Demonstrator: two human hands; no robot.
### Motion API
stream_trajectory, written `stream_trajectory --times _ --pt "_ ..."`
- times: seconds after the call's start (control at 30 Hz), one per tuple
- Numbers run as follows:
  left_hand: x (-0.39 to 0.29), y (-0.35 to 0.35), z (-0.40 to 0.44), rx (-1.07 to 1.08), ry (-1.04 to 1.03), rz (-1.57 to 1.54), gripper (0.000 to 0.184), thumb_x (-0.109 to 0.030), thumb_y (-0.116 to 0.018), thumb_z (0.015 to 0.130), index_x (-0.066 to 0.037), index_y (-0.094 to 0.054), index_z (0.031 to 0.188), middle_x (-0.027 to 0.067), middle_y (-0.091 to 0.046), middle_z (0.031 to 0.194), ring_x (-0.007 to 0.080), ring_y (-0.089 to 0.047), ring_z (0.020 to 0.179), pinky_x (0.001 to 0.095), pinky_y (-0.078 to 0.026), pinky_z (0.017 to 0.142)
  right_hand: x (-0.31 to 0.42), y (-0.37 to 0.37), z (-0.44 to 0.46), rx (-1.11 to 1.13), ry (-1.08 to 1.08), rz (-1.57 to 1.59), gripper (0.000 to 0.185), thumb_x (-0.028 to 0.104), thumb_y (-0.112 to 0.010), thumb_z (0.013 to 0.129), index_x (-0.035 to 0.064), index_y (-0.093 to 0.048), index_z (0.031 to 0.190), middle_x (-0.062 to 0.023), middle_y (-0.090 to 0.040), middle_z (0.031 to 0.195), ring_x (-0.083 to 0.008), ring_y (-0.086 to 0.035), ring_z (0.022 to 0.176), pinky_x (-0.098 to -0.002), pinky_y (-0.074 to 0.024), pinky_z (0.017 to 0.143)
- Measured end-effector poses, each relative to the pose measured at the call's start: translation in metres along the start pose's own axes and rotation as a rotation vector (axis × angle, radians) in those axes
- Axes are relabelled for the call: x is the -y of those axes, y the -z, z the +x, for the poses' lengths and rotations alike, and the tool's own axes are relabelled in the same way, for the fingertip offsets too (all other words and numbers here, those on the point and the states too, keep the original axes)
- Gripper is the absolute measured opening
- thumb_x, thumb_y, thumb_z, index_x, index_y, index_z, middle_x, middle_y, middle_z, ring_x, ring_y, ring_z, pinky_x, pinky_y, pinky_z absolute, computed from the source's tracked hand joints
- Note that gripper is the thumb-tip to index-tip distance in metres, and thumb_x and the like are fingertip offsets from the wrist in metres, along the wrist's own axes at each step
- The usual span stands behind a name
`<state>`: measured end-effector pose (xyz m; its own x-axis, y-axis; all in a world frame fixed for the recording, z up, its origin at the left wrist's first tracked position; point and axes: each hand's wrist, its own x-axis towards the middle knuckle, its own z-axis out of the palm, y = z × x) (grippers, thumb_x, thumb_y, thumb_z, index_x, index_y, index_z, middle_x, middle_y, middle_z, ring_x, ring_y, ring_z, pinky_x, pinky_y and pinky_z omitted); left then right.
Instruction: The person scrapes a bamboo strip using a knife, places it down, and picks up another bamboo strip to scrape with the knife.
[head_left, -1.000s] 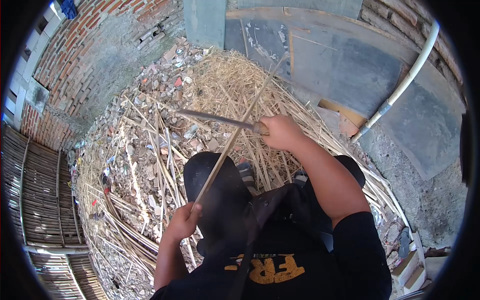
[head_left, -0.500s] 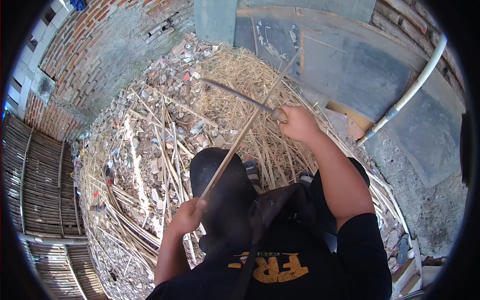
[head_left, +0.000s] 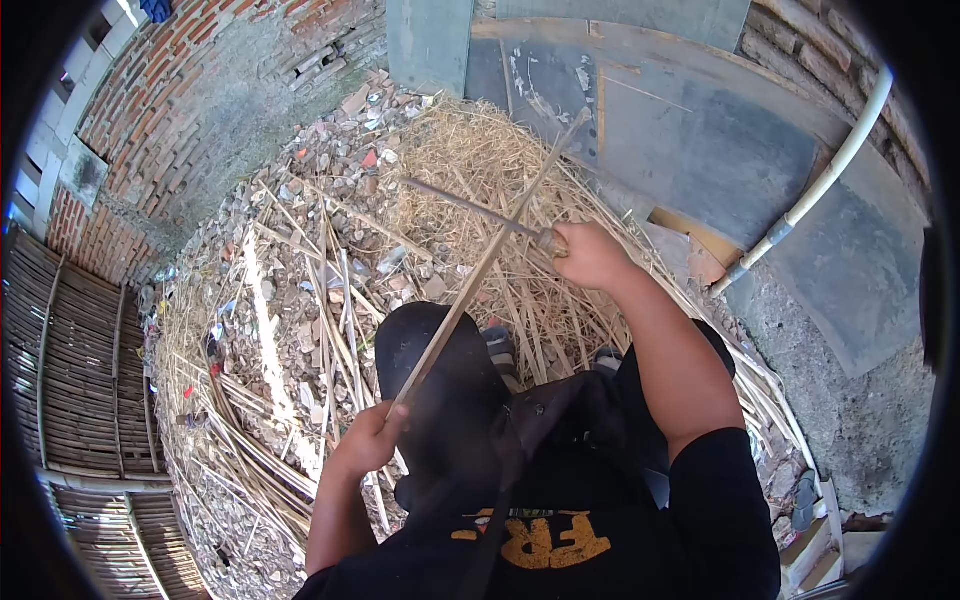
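Tan strip [head_left: 456, 315] runs from the left hand [head_left: 368, 440], which pinches its near end, out over the straw [head_left: 445, 150]. Right hand [head_left: 592, 256] is wrapped round the knife's handle [head_left: 547, 241], blade [head_left: 470, 207] crossing the strip. Versus half a second ago, crossing sits slightly nearer the strip's held end.

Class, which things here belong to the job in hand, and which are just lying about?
Likely in the job:
long strip, in left hand
knife, in right hand, crossing the strip
pale shavings, perhaps offcuts

Likely just lying about:
stony rubble
red scrap
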<state>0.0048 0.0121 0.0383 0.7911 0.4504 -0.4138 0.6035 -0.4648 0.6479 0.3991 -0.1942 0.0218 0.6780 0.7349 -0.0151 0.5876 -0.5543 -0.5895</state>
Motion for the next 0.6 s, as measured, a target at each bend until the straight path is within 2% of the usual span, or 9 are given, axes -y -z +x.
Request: stream_trajectory --times 0.1,0.2,0.3,0.4,0.53,0.6 --pt "0.006 -0.002 0.007 0.048 0.027 -0.094 0.055 -0.048 -0.050 0.109 0.002 -0.069 0.096 0.0076 -0.066 0.078 0.0174 -0.061 0.075 0.0355 -0.050 0.071 0.037 0.001 -0.023 0.118 0.152 -0.134 0.034 0.016 -0.069 0.077 0.0033 -0.069 0.109 -0.0226 -0.072 0.089 -0.0415 -0.070 0.087 -0.0480 -0.0549 0.078" --pt "0.009 0.000 0.009 0.080 0.026 -0.092 0.059 -0.055 -0.051 0.108 0.001 -0.069 0.102 0.0036 -0.063 0.080 0.0140 -0.058 0.077 0.0322 -0.048 0.072 0.044 0.006 -0.030 0.126 0.233 -0.216 0.036 0.017 -0.069 0.077 0.0040 -0.070 0.111 -0.0229 -0.072 0.088 -0.0421 -0.070 0.086 -0.0489 -0.0546 0.077" --pt "-0.010 -0.003 0.000 -0.018 -0.009 -0.066 0.056 -0.050 -0.049 0.109 0.001 -0.068 0.093 0.0040 -0.062 0.075 0.0141 -0.057 0.073 0.0341 -0.048 0.068 0.006 -0.002 -0.002 -0.107 0.030 0.089 0.038 0.017 -0.070 0.077 0.0040 -0.071 0.113 -0.0233 -0.071 0.087 -0.0425 -0.070 0.085 -0.0495 -0.0542 0.076" --pt "0.009 -0.001 0.004 0.036 0.025 -0.072 0.056 -0.050 -0.049 0.109 0.001 -0.069 0.097 0.0032 -0.062 0.076 0.0138 -0.057 0.074 0.0333 -0.048 0.068 -0.008 0.000 0.004 -0.081 -0.013 0.048 0.042 0.017 -0.070 0.077 0.0039 -0.070 0.116 -0.0237 -0.071 0.087 -0.0429 -0.069 0.085 -0.0494 -0.0541 0.075" --pt "0.013 0.003 0.009 0.117 0.077 -0.134 0.057 -0.050 -0.049 0.110 0.002 -0.071 0.106 0.0031 -0.064 0.080 0.0142 -0.059 0.076 0.0328 -0.050 0.071 0.023 -0.007 -0.016 0.104 0.203 -0.066 0.031 0.018 -0.070 0.078 0.0083 -0.072 0.107 -0.0217 -0.071 0.087 -0.0415 -0.069 0.084 -0.0494 -0.0541 0.075" --pt "0.011 0.005 0.012 0.130 0.078 -0.175 0.057 -0.050 -0.049 0.110 0.002 -0.071 0.110 0.0030 -0.065 0.082 0.0142 -0.060 0.077 0.0328 -0.050 0.071 0.044 -0.007 -0.029 0.102 0.271 -0.149 0.027 0.017 -0.070 0.077 0.0092 -0.071 0.103 -0.0205 -0.071 0.085 -0.0410 -0.069 0.082 -0.0495 -0.0541 0.074"
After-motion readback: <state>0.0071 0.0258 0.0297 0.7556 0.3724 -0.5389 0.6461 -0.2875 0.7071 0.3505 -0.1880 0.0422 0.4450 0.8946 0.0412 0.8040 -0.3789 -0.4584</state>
